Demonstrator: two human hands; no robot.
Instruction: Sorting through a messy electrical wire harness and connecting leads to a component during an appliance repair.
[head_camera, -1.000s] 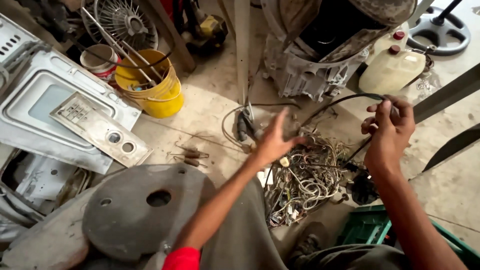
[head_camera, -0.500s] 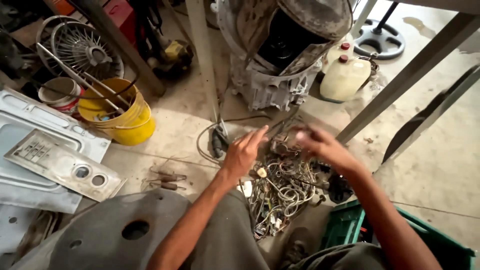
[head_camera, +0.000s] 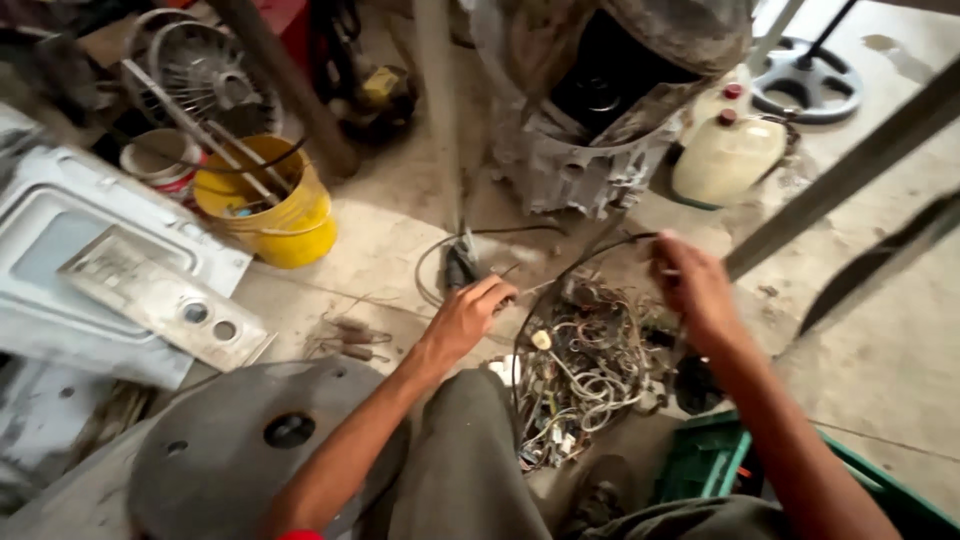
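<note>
The concrete floor (head_camera: 880, 370) carried everything, and its only open room lay at the right, beyond two slanted metal bars (head_camera: 850, 180). A pale appliance panel (head_camera: 90, 270) filled the left edge, partly cut off by the frame, and a round grey disc (head_camera: 220, 450) with a centre hole lay at the lower left against the person's knee. A stripped machine housing (head_camera: 590, 120) stood at the top centre, its upper part out of view, with a white plastic jug (head_camera: 725, 158) just beside it. A yellow bucket (head_camera: 270, 215) holding metal strips stood towards the upper left. A green crate (head_camera: 705, 465) sat at the bottom edge, mostly hidden by the right forearm. The tangle of wires (head_camera: 585, 375) lay on the floor between the two hands. The left hand (head_camera: 465, 318) was curled with fingers bent at the tangle's left side; whether it gripped anything could not be told. The right hand (head_camera: 695, 290) was closed, pinching a thin black cable (head_camera: 570, 270) that arched over the tangle. Blur obscured the fingertips.
</note>
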